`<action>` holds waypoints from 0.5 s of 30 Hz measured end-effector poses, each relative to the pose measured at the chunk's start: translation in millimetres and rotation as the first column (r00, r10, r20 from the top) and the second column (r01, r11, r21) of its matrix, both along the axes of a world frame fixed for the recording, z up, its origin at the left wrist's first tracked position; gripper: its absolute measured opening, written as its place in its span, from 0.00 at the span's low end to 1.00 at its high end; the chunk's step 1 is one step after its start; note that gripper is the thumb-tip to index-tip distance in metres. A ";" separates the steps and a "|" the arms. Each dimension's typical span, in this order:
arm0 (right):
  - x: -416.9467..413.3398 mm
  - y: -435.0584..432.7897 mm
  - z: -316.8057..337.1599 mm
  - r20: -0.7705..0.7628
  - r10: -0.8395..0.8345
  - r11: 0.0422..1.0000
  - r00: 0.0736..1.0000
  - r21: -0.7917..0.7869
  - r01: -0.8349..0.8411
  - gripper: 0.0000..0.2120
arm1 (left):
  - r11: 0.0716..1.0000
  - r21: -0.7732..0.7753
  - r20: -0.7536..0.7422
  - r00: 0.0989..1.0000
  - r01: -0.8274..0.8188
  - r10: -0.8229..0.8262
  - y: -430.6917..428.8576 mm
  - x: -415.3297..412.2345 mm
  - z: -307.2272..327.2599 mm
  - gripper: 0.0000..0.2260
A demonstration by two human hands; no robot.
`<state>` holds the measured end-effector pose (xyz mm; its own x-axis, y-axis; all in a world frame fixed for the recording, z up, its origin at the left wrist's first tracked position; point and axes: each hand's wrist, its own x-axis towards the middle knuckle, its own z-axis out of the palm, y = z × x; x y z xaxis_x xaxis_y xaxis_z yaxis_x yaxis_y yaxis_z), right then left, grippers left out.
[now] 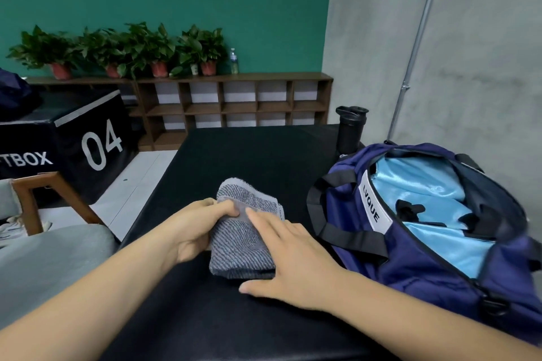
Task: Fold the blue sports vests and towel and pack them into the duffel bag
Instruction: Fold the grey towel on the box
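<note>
Now, lowest in the frame, two bare forearms reach up onto the black padded tabletop (234, 155). At centre, the right hand (287, 258) lies flat on the right side of the grey-and-blue woven terry towel (243, 246), its fingers straight and close together and its thumb spread out onto the tabletop. The left hand (202, 223), just left of it, curls its fingers and thumb to pinch a folded flap at the towel's upper left edge.

The towel is a small thick rectangle of several layers. Its near edge is square, while its far corner is rounded and slightly raised. It looks soft and springy, so the fold is likely to loosen if released.

The step in hand seems to be finishing the towel's fold before packing. To do it well, the flat palm should pin the layers while the pinched flap is drawn across and its edges aligned. Both hands can then lift the bundle together.

To the right, just beside the towel, sits the navy fabric duffel bag (410, 243), unzipped. Shiny light-blue cloth (422, 184), probably the vests, fills its opening. Behind it stands a black lidded bottle (350, 129).
</note>
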<state>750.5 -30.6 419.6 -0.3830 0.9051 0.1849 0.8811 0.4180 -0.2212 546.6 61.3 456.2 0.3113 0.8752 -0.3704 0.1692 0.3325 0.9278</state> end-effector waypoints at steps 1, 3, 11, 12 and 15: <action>-0.9 -1.9 2.0 -0.021 0.002 0.999 1.000 0.041 -0.001 0.59 | 1.000 0.018 0.014 1.000 0.022 -0.022 -4.1 5.6 9.6 0.16; -0.3 -5.2 6.7 -0.054 -0.008 0.992 0.999 0.124 0.014 0.61 | 0.997 0.061 0.035 0.999 0.039 -0.041 -13.9 16.0 31.1 0.10; 47.1 -21.4 62.8 -0.273 -0.155 0.907 0.950 0.341 0.246 0.52 | 0.976 0.210 0.241 0.971 -0.052 0.000 -42.3 84.1 109.5 0.09; 57.3 -24.4 72.8 -0.268 -0.176 0.895 0.947 0.357 0.267 0.51 | 0.974 0.223 0.273 0.962 -0.048 -0.015 -45.2 96.2 117.6 0.06; 94.2 -32.1 102.2 -0.238 -0.239 0.868 0.941 0.381 0.317 0.49 | 0.973 0.230 0.357 0.933 -0.030 -0.056 -48.8 136.0 133.5 0.05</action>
